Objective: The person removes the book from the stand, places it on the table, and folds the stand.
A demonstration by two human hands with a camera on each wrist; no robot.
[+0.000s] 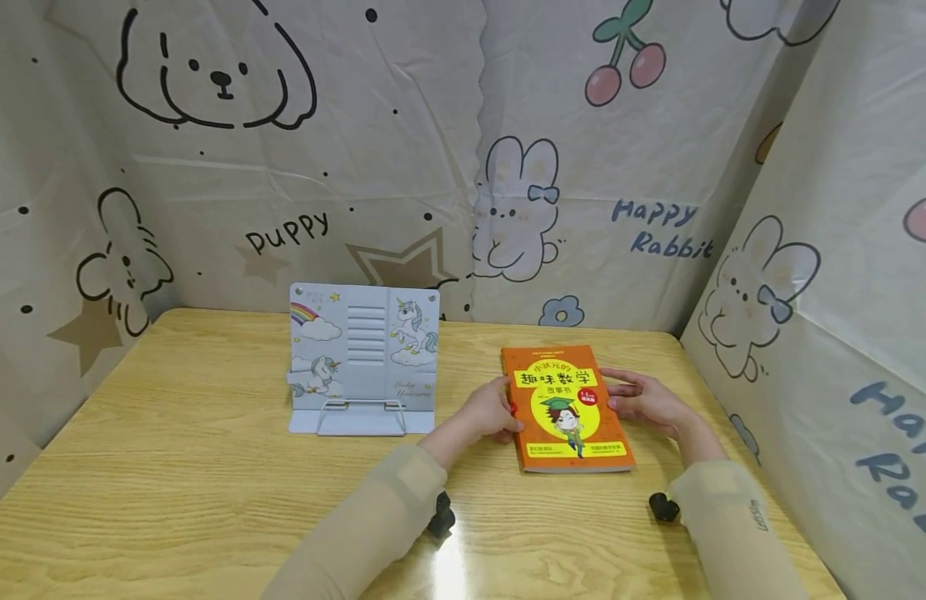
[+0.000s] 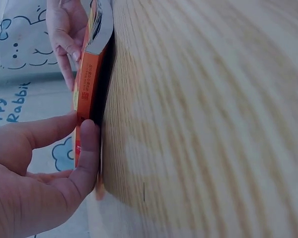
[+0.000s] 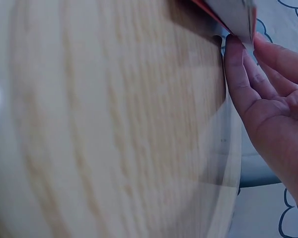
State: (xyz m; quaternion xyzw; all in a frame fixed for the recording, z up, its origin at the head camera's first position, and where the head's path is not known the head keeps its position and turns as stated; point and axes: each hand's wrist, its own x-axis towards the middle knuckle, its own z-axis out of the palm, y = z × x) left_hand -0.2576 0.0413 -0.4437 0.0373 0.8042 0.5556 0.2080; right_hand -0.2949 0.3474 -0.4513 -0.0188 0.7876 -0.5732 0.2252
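An orange paperback book [image 1: 575, 442], its cover showing yellow panels and a cartoon figure in a green cap, lies face up between both hands toward the right of the table. At its spine, my left hand [image 1: 485, 412] pinches the book with thumb and fingers; the left wrist view shows the orange spine [image 2: 89, 82] tilted close over the wood. My right hand [image 1: 650, 402] grips the opposite, page side. In the right wrist view, the right hand's fingers [image 3: 238, 74] sit on either side of the page edge [image 3: 241, 20].
A white book stand [image 1: 368, 342] with unicorn and rainbow pictures stands upright left of the book, its wire holder in front. Printed cloth [image 1: 402, 167] hangs behind and at both sides of the wooden table [image 1: 170, 467]. Small black devices [image 1: 663, 507] sit at the wrists.
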